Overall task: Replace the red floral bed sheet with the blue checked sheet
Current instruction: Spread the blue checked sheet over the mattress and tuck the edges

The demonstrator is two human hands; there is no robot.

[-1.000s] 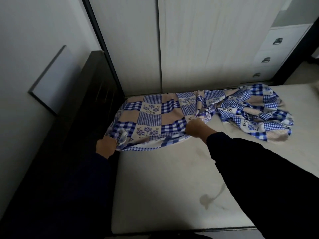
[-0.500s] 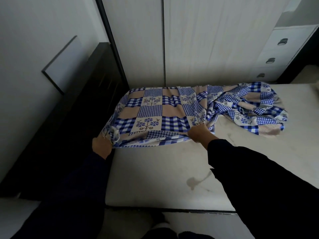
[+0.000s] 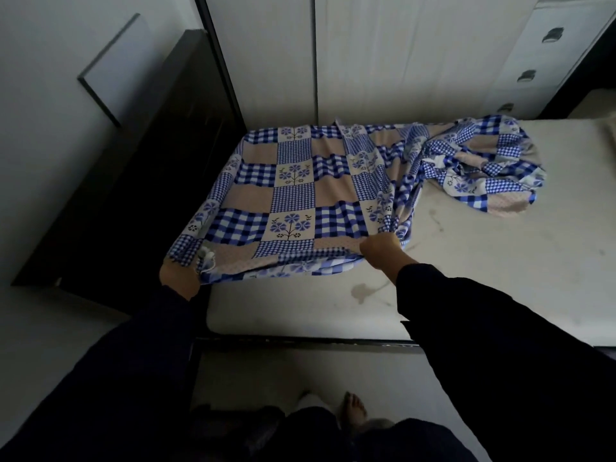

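Observation:
The blue checked sheet (image 3: 300,191) lies partly spread over the head end of a bare pale mattress (image 3: 466,261), its right part still bunched up near the far side. My left hand (image 3: 180,278) grips the sheet's near left corner at the mattress corner. My right hand (image 3: 381,248) grips the near edge further right, where the cloth gathers into folds. No red floral sheet is in view.
A dark headboard (image 3: 140,181) stands to the left of the mattress. White wardrobe doors (image 3: 366,55) and a drawer unit (image 3: 540,61) line the far side. The dark bed frame edge (image 3: 300,341) runs below the mattress, with floor and my bare feet (image 3: 353,408) in front.
Both hands have pulled the sheet's near edge toward me, so the left part lies flatter and wider over the mattress. The view has drawn back from the bed, showing the floor.

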